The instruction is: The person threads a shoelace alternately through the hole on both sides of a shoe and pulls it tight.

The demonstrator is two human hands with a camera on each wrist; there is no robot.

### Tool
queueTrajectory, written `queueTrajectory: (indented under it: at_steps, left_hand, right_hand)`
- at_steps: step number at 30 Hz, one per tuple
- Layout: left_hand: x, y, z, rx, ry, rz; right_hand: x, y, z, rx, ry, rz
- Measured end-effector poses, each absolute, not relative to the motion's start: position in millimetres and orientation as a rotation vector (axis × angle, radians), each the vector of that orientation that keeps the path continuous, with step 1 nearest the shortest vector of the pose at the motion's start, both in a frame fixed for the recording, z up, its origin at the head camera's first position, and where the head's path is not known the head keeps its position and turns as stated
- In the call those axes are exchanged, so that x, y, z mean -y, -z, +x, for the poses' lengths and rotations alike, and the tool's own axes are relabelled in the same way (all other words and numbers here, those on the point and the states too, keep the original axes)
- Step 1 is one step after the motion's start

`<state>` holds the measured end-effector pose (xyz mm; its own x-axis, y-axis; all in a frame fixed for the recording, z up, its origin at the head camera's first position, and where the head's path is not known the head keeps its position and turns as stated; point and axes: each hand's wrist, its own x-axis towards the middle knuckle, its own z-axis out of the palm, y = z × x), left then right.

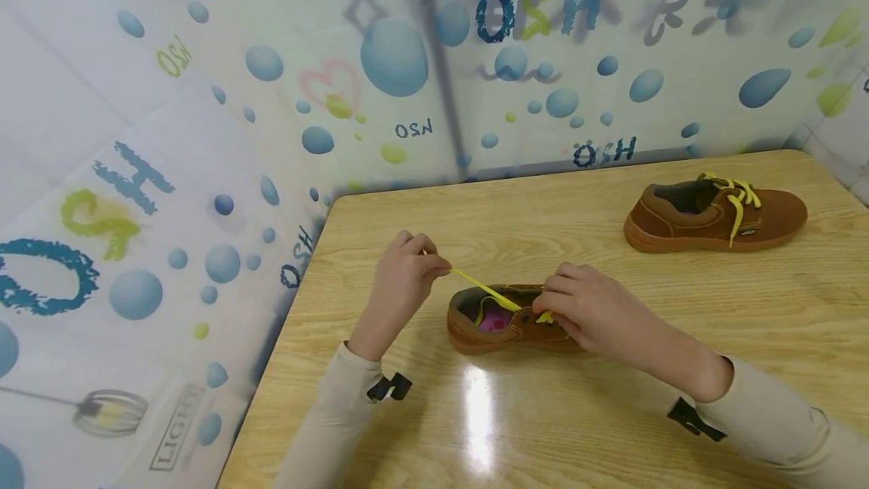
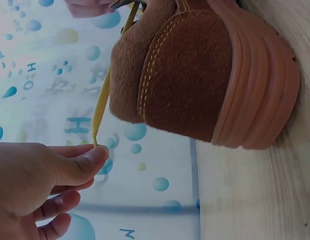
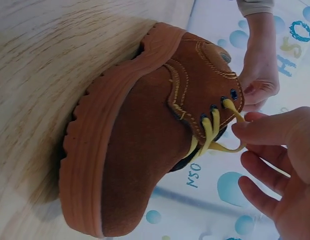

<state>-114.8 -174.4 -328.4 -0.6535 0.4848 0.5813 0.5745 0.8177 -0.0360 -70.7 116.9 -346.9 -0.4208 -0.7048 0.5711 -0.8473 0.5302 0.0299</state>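
Note:
A brown suede shoe [image 1: 475, 338] with a tan sole stands upright on the table, its toe to the right in the head view. My left hand [image 1: 407, 270] is behind the heel and pinches a yellow shoelace [image 2: 101, 107] between thumb and index finger, drawn taut from the shoe's opening. Over the eyelets, my right hand [image 1: 587, 308] pinches a loop of lace [image 3: 235, 116] near the upper holes. The lace crosses the lower eyelets in the right wrist view, and the top eyelet [image 3: 233, 94] shows no lace through it. A pinkish insole [image 1: 494, 318] is visible inside.
A second brown shoe [image 1: 713, 217] with yellow laces stands at the back right of the wooden table [image 1: 781, 330]. Walls [image 1: 475, 119] printed with blue drops and letters rise behind and to the left. Glare marks the tabletop in front of the nearer shoe.

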Motion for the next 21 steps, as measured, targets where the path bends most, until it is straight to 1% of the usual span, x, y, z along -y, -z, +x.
queueTrajectory:
  at_steps: [5, 11, 14, 18, 21]
  left_hand:
    - [181, 325, -115, 2.399, 0.214, -0.703]
    - [184, 321, -113, 2.387, 0.247, -0.559]
    - [185, 320, -111, 2.384, 0.265, -0.505]
    - [185, 320, -110, 2.394, 0.288, -0.493]
    - [185, 321, -110, 2.408, 0.303, -0.487]
  right_hand:
    - [-121, 350, -71, 2.276, -0.383, 1.166]
    - [-129, 349, -63, 2.554, -0.600, 0.809]
    - [-130, 350, -59, 2.707, -0.764, 0.682]
    - [-126, 356, -56, 2.822, -0.905, 0.639]
    - [-121, 361, -56, 2.823, -0.911, 0.651]
